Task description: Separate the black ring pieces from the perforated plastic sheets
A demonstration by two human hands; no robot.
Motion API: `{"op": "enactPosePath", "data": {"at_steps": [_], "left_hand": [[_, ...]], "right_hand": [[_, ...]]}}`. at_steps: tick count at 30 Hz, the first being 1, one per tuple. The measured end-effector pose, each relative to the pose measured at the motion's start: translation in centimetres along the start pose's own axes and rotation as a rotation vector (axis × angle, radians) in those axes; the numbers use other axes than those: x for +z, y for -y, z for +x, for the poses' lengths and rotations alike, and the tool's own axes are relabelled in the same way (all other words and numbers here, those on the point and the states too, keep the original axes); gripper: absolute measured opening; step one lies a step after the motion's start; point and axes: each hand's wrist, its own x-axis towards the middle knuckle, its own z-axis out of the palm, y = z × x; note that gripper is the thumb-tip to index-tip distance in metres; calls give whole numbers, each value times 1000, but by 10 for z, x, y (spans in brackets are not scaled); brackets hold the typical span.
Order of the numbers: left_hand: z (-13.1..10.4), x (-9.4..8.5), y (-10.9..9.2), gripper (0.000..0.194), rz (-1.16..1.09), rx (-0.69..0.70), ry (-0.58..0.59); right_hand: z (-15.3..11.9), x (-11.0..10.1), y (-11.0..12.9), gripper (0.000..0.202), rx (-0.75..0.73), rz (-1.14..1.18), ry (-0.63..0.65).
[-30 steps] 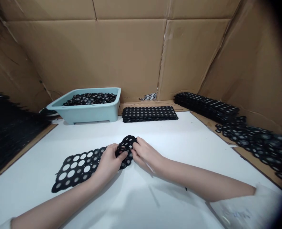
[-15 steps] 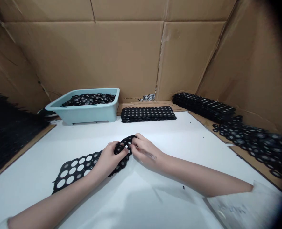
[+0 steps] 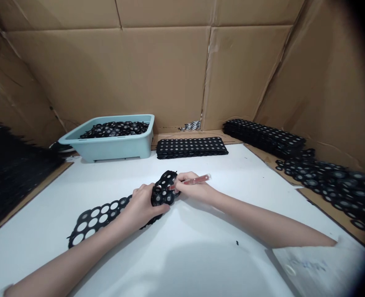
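Evidently both hands were busy at one end of a black perforated sheet (image 3: 91, 220), which lay slantwise on the white worktop (image 3: 201, 255), its other end flat to the left and partly covered by the left forearm. The left hand (image 3: 143, 202) had its grip narrow around the sheet, thumb along the near edge, the other fingers mostly hidden. Just beyond that thumb the sheet's right end was bunched and raised, its rings overlapping. The right hand (image 3: 190, 184) pinched a slim reddish tool (image 3: 201, 180), its back end pointing up to the right and its front end at the bunched rings; whether the tip passed through a hole could not be told.

Behind the hands stood a pale blue basin (image 3: 120, 149) heaped with black ringed pieces (image 3: 116, 129), and to its right a neat low stack (image 3: 191, 147) of similar sheets. Farther right, against the cardboard wall (image 3: 164, 70), ran a taller stack (image 3: 263, 138), with a loose pile (image 3: 327, 181) nearer the person. A dark heap (image 3: 12, 177) filled the left side, its details too dim to make out. One small black scrap (image 3: 237, 243) lay below the right forearm.
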Motion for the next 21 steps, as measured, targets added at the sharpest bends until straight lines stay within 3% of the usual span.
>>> {"op": "enactPosePath", "data": {"at_steps": [4, 10, 21], "left_hand": [[2, -1, 1, 23, -129, 5, -1], [7, -4, 5, 18, -463, -51, 187], [6, -12, 9, 28, -524, -92, 291]], "right_hand": [[0, -7, 1, 16, 24, 72, 142], [0, -13, 2, 19, -56, 31, 250], [-3, -14, 3, 18, -27, 147, 282]]}}
